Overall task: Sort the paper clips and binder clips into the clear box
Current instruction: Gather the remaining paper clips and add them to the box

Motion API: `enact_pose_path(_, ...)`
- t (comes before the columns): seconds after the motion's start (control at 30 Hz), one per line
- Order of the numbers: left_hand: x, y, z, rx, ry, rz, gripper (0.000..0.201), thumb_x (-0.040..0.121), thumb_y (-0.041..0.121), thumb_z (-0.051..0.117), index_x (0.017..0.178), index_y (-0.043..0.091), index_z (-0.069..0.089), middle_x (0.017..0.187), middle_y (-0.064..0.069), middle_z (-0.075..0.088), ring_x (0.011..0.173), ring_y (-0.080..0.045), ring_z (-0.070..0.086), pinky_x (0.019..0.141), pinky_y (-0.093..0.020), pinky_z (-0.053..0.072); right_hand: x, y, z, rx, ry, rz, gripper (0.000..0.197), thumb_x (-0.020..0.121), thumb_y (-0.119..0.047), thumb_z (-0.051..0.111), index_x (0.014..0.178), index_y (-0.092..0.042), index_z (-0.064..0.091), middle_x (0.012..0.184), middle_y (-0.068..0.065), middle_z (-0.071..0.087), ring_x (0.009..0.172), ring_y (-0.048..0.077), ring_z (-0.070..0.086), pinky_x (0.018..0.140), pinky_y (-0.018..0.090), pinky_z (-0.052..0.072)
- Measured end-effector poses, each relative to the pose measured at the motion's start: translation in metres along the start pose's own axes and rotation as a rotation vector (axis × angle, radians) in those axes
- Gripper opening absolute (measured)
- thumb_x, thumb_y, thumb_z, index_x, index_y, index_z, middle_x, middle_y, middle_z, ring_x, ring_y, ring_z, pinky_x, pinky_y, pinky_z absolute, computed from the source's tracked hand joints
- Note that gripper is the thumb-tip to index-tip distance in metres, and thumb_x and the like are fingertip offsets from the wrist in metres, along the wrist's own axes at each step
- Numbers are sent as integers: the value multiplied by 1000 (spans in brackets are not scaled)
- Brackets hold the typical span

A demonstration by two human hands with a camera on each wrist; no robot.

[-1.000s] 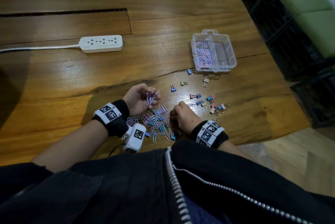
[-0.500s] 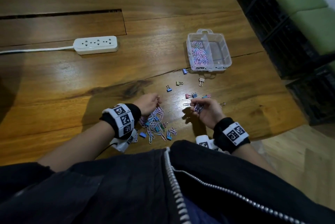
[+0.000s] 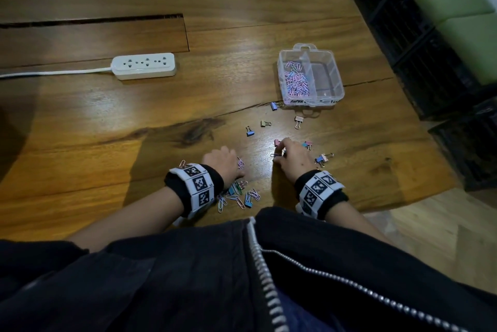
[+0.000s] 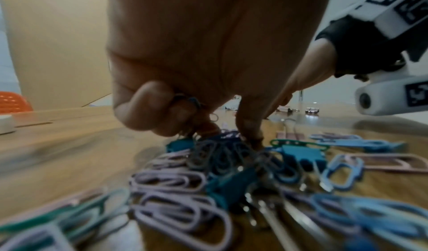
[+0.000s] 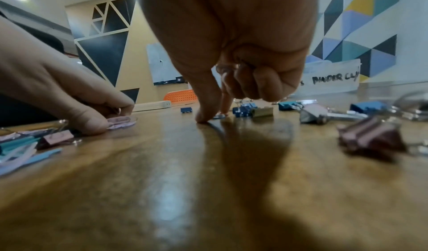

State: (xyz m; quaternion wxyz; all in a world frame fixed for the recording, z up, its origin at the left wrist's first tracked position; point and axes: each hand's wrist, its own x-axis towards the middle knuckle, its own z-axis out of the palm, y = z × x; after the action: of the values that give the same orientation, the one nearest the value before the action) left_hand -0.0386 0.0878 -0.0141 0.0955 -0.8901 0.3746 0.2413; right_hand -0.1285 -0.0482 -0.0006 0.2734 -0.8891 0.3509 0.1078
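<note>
The clear box (image 3: 333,89) stands at the far right of the table, with pink and purple paper clips (image 3: 295,81) in its left compartment and its right compartment bare. A mixed pile of paper clips and binder clips (image 3: 238,195) lies near the front edge. My left hand (image 3: 226,159) is palm down over the pile; its curled fingers (image 4: 148,104) hold several clips while its fingertips dig into the heap. My right hand (image 3: 289,156) keeps clips in its curled fingers (image 5: 261,83) and pinches a paper clip (image 3: 276,155) lying on the wood.
Loose binder clips (image 3: 324,158) lie around the right hand, and others (image 3: 250,131) are scattered toward the box. A white power strip (image 3: 145,65) with its cable sits far left. The table edge (image 3: 403,197) drops off at the right, beside black crates (image 3: 430,49).
The left hand turned from palm up, showing its clips, to palm down on the pile. The right hand left the pile and moved right and forward to a lone paper clip.
</note>
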Motion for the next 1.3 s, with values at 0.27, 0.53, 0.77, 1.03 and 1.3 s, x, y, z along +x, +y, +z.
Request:
enact_pose_path(0.27,-4,-1,3,-12,67,143,35,100,25,25,114,4,48,110,-11,53,98,-25,56,72,-30,41,4,5,9,-128,-76,-87,21,92,-18,47,106,-4,52,113,10,48,105,22,48,93,33,41)
enact_pose_path(0.53,4,-36,-17,-1220,-166,55,31,94,10,30,65,13,40,60,0,38,47,-10,35,41,-17,30,-6,-2,5,626,-258,51,13,93,-8,44,84,-12,52,79,0,53,72,10,49,64,19,37)
enact_pose_path(0.77,-6,-53,-25,-1996,-399,163,19,66,9,36,50,14,45,44,1,45,29,-7,32,30,-5,22,-1,-13,1,1353,-503,249,27,93,-4,32,90,-6,58,72,4,51,61,12,46,54,20,42)
enact_pose_path(1.03,-1,-53,-26,-1495,-293,-118,30,92,23,47,63,16,44,46,6,41,28,-4,31,29,-12,22,-2,-36,29,509,-216,-26,16,79,-17,67,79,-14,51,78,-1,55,73,15,55,67,14,48)
enact_pose_path(1.3,11,-37,-23,-340,-25,-82,43,84,49,56,83,6,60,81,-5,56,82,-26,62,67,-29,48,-7,-42,41,51,-89,-184,21,81,-21,64,98,-11,58,102,4,57,87,16,50,76,26,39)
